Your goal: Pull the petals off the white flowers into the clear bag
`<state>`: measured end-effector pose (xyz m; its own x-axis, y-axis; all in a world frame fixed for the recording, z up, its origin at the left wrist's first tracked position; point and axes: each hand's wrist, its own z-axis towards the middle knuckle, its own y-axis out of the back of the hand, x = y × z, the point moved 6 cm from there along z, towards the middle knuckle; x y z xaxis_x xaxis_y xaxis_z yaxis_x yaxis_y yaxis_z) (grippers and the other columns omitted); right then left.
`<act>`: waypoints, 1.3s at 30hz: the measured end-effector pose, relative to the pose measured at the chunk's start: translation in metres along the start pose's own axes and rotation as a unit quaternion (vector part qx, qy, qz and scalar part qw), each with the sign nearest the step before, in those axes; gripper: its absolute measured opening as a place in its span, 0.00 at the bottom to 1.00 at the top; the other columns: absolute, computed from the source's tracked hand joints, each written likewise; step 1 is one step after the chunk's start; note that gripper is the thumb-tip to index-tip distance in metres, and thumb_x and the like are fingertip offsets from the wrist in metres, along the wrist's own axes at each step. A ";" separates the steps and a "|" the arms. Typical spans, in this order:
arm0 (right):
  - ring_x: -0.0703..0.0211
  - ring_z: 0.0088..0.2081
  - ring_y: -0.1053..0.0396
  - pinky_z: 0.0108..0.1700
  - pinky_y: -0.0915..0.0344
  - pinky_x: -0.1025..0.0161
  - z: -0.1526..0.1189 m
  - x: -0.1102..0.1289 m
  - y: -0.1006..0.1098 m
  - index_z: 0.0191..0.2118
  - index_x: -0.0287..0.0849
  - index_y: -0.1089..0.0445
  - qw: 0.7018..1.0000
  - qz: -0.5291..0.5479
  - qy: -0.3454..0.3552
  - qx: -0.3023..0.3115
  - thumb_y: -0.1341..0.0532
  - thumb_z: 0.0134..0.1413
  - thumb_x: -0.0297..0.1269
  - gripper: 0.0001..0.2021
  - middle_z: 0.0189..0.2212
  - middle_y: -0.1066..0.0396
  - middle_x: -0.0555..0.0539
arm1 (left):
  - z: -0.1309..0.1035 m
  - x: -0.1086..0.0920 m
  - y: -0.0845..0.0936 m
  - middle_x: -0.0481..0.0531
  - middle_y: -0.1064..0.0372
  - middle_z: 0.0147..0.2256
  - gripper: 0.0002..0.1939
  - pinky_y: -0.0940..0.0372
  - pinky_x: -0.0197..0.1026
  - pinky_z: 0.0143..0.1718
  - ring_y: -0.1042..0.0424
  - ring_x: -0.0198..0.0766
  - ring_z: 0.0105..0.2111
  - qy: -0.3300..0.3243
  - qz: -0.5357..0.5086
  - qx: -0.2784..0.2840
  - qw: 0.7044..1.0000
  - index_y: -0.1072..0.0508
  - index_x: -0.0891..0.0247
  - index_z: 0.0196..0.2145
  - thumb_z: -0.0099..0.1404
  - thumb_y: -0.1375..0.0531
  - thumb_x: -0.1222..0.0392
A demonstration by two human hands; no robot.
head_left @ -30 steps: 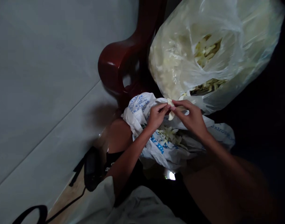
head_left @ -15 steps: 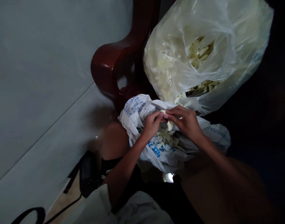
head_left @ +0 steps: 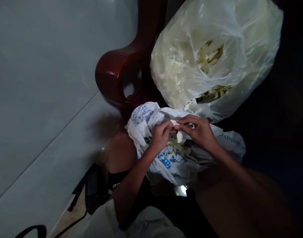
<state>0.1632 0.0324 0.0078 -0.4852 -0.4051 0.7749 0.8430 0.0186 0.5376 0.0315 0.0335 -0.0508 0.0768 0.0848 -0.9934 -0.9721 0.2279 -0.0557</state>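
Both hands meet over a white printed plastic bag (head_left: 143, 115) that lies open across my lap. My left hand (head_left: 161, 135) is closed, thumb and fingers pinching a pale cream flower (head_left: 179, 136). From the other side my right hand (head_left: 198, 129) pinches the same flower with its fingertips. One petal hangs below the fingers; the rest of the flower is partly covered by them. Beneath my hands, several similar cream flowers (head_left: 181, 150) rest in the bag, with a dark green leaf (head_left: 147, 140) to their left.
A large translucent bag (head_left: 171, 66) stuffed with cream petals stands ahead, torn open in places. Left of it curves a dark red wooden armrest (head_left: 109, 71), beside a grey wall (head_left: 47, 66). A black device with a strap (head_left: 93, 188) lies at lower left.
Both hands stay together on the flower, with only small finger shifts. A bit more of the cream petal shows between the fingertips. The view has shifted slightly.
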 end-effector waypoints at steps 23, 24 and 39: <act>0.52 0.40 0.34 0.44 0.38 0.54 -0.010 0.007 -0.028 0.45 0.40 0.34 0.929 -0.334 0.151 0.058 0.51 0.61 0.31 0.11 0.43 0.29 0.40 | 0.003 -0.009 0.009 0.47 0.36 0.24 0.17 0.41 0.33 0.28 0.38 0.32 0.26 -0.032 0.116 -0.075 0.990 0.28 0.64 0.29 0.65 0.49 0.50; 0.52 0.40 0.34 0.44 0.39 0.54 -0.009 0.008 -0.030 0.43 0.40 0.34 0.923 -0.347 0.153 0.060 0.51 0.61 0.31 0.11 0.41 0.29 0.40 | 0.003 -0.008 0.010 0.47 0.36 0.23 0.17 0.42 0.33 0.28 0.38 0.32 0.26 -0.031 0.115 -0.077 0.990 0.29 0.65 0.29 0.65 0.49 0.50; 0.54 0.39 0.38 0.42 0.40 0.56 -0.011 0.008 -0.034 0.40 0.44 0.39 0.984 -0.160 0.074 0.027 0.53 0.62 0.33 0.07 0.36 0.35 0.44 | -0.002 -0.009 0.011 0.45 0.38 0.28 0.07 0.41 0.31 0.28 0.37 0.29 0.27 -0.011 0.043 -0.129 0.991 0.35 0.63 0.33 0.57 0.41 0.60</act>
<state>0.1334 0.0180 -0.0075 -0.6810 -0.5271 0.5083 0.6369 -0.0838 0.7664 0.0203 0.0337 -0.0430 -0.0057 0.1151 -0.9933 -0.9994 -0.0360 0.0016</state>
